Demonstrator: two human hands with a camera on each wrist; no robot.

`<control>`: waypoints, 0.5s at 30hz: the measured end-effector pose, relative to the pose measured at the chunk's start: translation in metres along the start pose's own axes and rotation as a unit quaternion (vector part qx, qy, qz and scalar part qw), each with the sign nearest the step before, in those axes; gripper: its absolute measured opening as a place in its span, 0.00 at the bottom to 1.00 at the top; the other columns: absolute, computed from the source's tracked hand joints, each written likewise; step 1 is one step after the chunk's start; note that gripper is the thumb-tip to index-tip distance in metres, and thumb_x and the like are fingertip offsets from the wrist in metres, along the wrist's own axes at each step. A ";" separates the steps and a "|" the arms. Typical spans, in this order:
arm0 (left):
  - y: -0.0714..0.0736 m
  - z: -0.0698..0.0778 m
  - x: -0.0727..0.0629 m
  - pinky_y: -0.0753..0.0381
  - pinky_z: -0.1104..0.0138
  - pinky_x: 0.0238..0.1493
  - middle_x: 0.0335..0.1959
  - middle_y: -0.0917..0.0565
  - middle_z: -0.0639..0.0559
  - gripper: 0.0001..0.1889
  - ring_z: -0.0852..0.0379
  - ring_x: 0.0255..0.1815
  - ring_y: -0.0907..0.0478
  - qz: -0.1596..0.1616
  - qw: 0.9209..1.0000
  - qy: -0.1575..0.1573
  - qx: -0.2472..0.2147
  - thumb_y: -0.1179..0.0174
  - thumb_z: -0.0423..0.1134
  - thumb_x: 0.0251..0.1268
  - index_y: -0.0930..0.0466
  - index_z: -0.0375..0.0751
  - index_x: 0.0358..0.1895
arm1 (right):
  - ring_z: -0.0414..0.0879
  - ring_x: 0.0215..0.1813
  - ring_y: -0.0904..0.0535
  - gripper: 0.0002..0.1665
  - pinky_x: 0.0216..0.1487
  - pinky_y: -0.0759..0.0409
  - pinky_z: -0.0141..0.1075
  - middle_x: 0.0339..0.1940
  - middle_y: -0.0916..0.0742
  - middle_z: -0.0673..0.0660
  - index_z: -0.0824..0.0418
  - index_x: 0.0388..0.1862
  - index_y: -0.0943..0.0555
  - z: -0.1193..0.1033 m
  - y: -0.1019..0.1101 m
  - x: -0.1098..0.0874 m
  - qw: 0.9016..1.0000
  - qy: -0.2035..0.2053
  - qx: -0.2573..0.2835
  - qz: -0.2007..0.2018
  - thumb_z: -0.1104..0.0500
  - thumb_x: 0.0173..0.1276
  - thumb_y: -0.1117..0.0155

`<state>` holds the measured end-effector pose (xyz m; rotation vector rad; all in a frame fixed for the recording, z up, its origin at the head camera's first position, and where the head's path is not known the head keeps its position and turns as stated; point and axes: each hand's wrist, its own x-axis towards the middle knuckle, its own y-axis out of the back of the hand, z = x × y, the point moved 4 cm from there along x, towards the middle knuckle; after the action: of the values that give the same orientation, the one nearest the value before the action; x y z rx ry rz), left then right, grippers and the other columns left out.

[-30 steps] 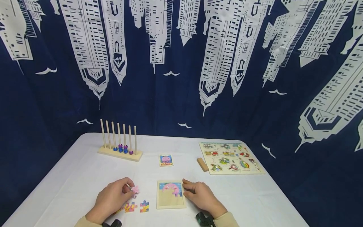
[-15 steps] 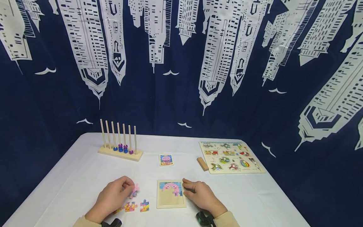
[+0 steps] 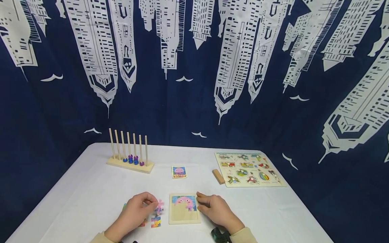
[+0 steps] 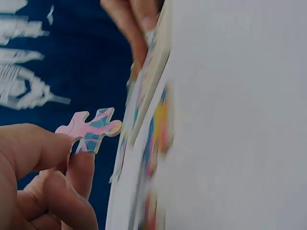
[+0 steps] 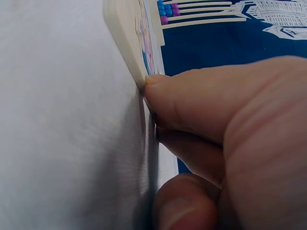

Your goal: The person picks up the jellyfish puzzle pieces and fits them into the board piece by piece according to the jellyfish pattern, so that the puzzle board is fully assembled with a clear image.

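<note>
Head: left hand (image 3: 133, 213) pinches a flat pink-and-blue jigsaw piece (image 3: 160, 206) just left of the square pale wooden tray (image 3: 176, 217). Left wrist: gripped at one side, presumably leaving the far end free. Right wrist: right hand (image 5: 249, 120), unclenched, touches the tray's edge, apparently steadying it

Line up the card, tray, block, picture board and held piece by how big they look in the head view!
1. Picture board
2. Tray
3. Card
Last, unranked: block and held piece. They look about alike, and the left hand partly hides the piece.
</note>
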<state>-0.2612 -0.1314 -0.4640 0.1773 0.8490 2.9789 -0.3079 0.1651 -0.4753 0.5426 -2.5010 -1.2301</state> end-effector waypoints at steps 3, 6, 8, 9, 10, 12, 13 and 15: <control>-0.014 0.011 0.003 0.25 0.68 0.27 0.30 0.17 0.58 0.05 0.61 0.26 0.25 -0.022 0.999 -0.032 -0.006 0.32 0.42 0.68 0.16 0.47 0.36 | 0.55 0.70 0.22 0.24 0.68 0.26 0.55 0.68 0.18 0.51 0.60 0.62 0.16 0.000 -0.001 0.000 1.000 0.000 0.004 -0.002 0.53 0.70 0.30; -0.026 0.023 0.010 0.26 0.68 0.28 0.28 0.17 0.59 0.05 0.61 0.28 0.24 -0.023 0.999 -0.043 -0.002 0.31 0.43 0.67 0.16 0.48 0.36 | 0.55 0.70 0.22 0.24 0.67 0.26 0.55 0.68 0.17 0.51 0.61 0.62 0.16 -0.001 -0.001 -0.001 1.000 -0.002 0.003 0.001 0.53 0.70 0.29; -0.033 0.028 0.015 0.26 0.66 0.26 0.27 0.17 0.60 0.05 0.60 0.26 0.24 -0.015 0.999 -0.034 0.015 0.31 0.43 0.66 0.16 0.49 0.37 | 0.55 0.70 0.22 0.24 0.68 0.26 0.55 0.68 0.17 0.51 0.61 0.62 0.16 -0.001 -0.002 0.000 1.000 -0.002 0.003 0.002 0.53 0.70 0.29; -0.036 0.029 0.017 0.26 0.65 0.26 0.26 0.17 0.60 0.04 0.61 0.26 0.24 -0.010 0.999 -0.027 0.026 0.31 0.43 0.66 0.16 0.49 0.37 | 0.55 0.70 0.22 0.24 0.68 0.26 0.55 0.68 0.17 0.51 0.61 0.61 0.16 -0.002 -0.002 0.001 1.000 -0.001 0.003 0.002 0.53 0.70 0.29; -0.041 0.031 0.020 0.26 0.64 0.25 0.26 0.17 0.61 0.04 0.61 0.25 0.23 -0.007 0.999 -0.020 0.038 0.31 0.43 0.65 0.15 0.50 0.36 | 0.55 0.70 0.22 0.24 0.68 0.26 0.55 0.68 0.17 0.51 0.61 0.62 0.16 -0.002 -0.002 0.001 1.000 0.000 0.004 0.002 0.53 0.70 0.29; -0.048 0.034 0.025 0.27 0.63 0.25 0.24 0.17 0.61 0.03 0.61 0.24 0.23 -0.002 0.998 -0.008 0.060 0.31 0.42 0.64 0.15 0.50 0.35 | 0.55 0.70 0.22 0.24 0.68 0.26 0.55 0.68 0.18 0.51 0.61 0.62 0.16 -0.002 -0.001 0.000 1.000 0.000 0.006 0.000 0.53 0.70 0.30; -0.052 0.035 0.026 0.27 0.63 0.26 0.24 0.18 0.61 0.03 0.62 0.25 0.23 -0.001 0.998 -0.005 0.068 0.30 0.42 0.63 0.15 0.51 0.34 | 0.55 0.70 0.22 0.24 0.68 0.27 0.55 0.68 0.18 0.51 0.61 0.62 0.16 -0.002 -0.001 0.000 1.000 -0.001 0.006 -0.002 0.53 0.70 0.30; -0.059 0.038 0.030 0.26 0.63 0.26 0.23 0.17 0.61 0.03 0.62 0.25 0.23 -0.001 0.997 -0.005 0.071 0.29 0.41 0.62 0.14 0.50 0.32 | 0.55 0.71 0.22 0.24 0.69 0.27 0.56 0.69 0.18 0.51 0.61 0.62 0.16 -0.001 0.000 -0.001 1.000 -0.003 0.007 -0.003 0.53 0.70 0.30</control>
<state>-0.2858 -0.0597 -0.4601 0.1955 1.0582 2.9132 -0.3068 0.1647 -0.4742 0.5504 -2.5165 -1.2204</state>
